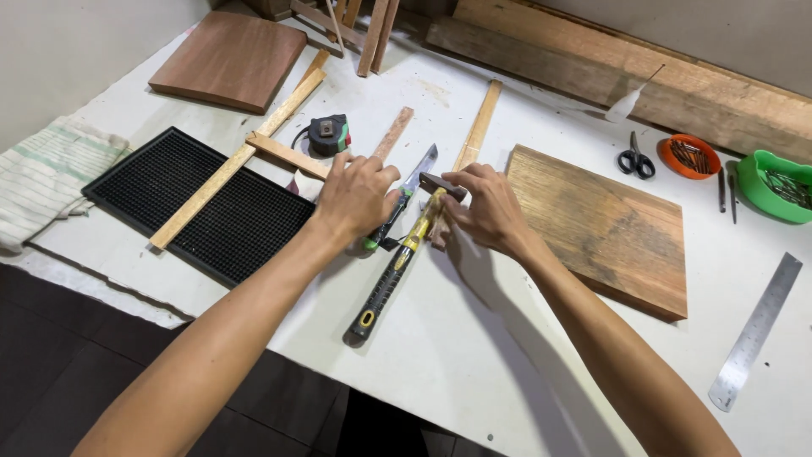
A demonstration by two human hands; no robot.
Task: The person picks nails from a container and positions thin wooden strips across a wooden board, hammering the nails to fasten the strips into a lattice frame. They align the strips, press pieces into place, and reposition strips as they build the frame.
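- While the left hand (355, 196) clasps a green-handled knife (404, 199), nothing looks cut yet.
- Right hand (484, 207) pinches a small dark wood block (441, 184) above the yellow-and-black hammer (393, 267) on the table (474, 355).

Hammer (391, 272): black-and-yellow handle, lying diagonally on the white tabletop, grip end toward the near edge, head up under the right hand's fingertips. Utility knife (404, 201): green-and-black body, grey blade pointing away, lying just left of the hammer and partly covered by the left hand. Small dark wood piece (441, 184): pinched at the hammer's head end, short and flat, one end projecting leftward.
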